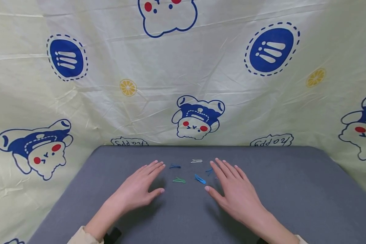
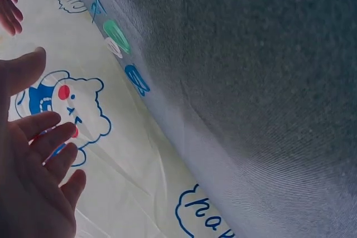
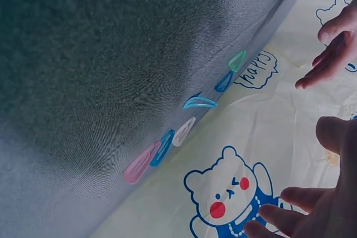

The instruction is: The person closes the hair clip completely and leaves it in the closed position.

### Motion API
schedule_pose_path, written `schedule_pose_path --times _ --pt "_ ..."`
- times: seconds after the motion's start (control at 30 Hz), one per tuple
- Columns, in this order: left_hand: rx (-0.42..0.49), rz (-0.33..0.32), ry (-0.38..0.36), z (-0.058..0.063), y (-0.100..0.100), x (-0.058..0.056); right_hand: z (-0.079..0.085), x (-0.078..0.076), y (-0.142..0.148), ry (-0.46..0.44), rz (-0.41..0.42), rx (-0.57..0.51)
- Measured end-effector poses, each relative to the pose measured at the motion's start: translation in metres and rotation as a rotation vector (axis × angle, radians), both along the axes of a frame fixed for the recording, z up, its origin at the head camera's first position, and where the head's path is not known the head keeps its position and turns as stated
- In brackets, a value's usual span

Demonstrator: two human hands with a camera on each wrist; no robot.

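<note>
Several snap hair clips lie on the grey table. In the head view, a dark blue clip [image 1: 175,166] and a green clip [image 1: 179,180] are just right of my left hand [image 1: 137,188]. A white clip [image 1: 196,161] sits farther back, between the hands. A bright blue clip [image 1: 200,179] lies left of my right hand [image 1: 236,191], and another blue clip [image 1: 209,171] is partly covered by its fingers. The pink clip [image 3: 141,163] shows in the right wrist view. Both hands are held over the table with fingers extended and thumbs apart, holding nothing.
The grey tabletop [image 1: 292,189] reaches back to a pale cloth backdrop [image 1: 158,115] printed with cartoon bears and orange slices. Shadows of the hands fall on the tabletop. A black strap piece [image 1: 113,234] shows at the left wrist.
</note>
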State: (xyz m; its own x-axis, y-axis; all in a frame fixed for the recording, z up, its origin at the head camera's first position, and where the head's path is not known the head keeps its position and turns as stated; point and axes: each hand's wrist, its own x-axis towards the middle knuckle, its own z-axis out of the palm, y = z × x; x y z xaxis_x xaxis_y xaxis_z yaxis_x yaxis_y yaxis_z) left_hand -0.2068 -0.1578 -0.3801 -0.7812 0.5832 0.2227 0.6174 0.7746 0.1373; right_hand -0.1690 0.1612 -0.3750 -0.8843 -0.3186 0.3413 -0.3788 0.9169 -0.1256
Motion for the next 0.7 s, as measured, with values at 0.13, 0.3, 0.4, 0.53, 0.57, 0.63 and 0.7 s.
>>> schedule_pose_path --times 0.13,0.3,0.4,0.53,0.57,0.63,0.7 --pt "0.065 0.011 -0.1 -0.002 -0.003 -0.004 -0.001 -0.005 -0.004 0.003 0.021 -0.028" --pt "0.147 0.004 -0.2 -0.005 -0.006 -0.011 -0.002 -0.011 -0.01 -0.017 0.054 -0.105" --pt "0.185 -0.017 -0.219 -0.005 -0.007 -0.015 -0.002 -0.014 -0.013 -0.034 0.065 -0.16" --pt "0.23 -0.052 -0.217 -0.005 -0.007 -0.021 -0.002 -0.019 -0.017 -0.069 0.063 -0.223" --pt "0.24 -0.058 -0.216 -0.005 -0.007 -0.023 -0.002 -0.02 -0.018 -0.076 0.065 -0.235" --pt "0.261 -0.069 -0.222 -0.005 -0.007 -0.026 -0.003 -0.023 -0.02 -0.09 0.071 -0.263" --pt "0.28 -0.074 -0.231 -0.005 -0.006 -0.029 -0.004 -0.025 -0.022 -0.101 0.082 -0.293"
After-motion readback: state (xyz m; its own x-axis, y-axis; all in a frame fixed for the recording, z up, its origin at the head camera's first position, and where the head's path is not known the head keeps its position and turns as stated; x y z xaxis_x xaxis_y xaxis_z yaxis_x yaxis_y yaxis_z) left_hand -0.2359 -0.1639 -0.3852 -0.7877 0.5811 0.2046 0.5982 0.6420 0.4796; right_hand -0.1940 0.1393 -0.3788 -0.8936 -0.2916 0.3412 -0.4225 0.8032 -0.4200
